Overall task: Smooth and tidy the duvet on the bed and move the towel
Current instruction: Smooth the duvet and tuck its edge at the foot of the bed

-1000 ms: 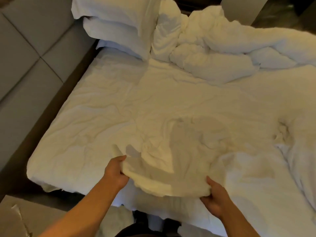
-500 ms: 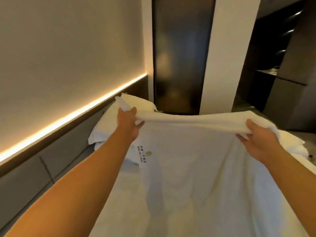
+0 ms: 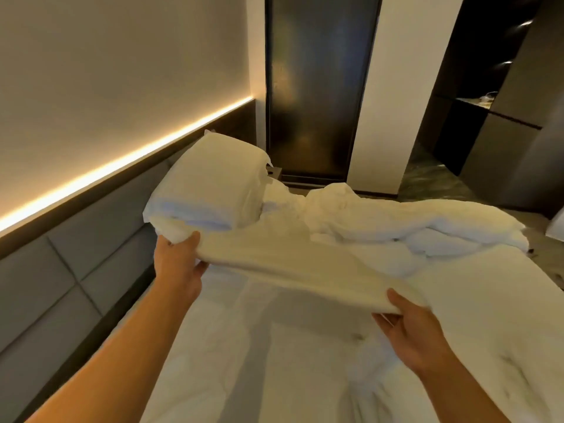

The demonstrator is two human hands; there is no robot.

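Note:
I hold a white towel (image 3: 293, 267) stretched out above the bed (image 3: 244, 361). My left hand (image 3: 178, 264) grips its far left edge, close to the pillows. My right hand (image 3: 409, 331) grips its near right edge, thumb on top. The towel sags in a band between the two hands. A crumpled white duvet (image 3: 396, 224) lies bunched across the far right part of the bed, behind the towel. The wrinkled white sheet under the towel is bare.
Two stacked white pillows (image 3: 210, 181) lean at the head of the bed. A grey padded headboard (image 3: 61, 285) with a lit strip runs along the left. A dark glass door (image 3: 314, 87) and dark shelving (image 3: 488, 102) stand beyond the bed.
The towel was lifted off the sheet and held up high; it has since come down and lies flatter. My right hand dropped lower and nearer than the left.

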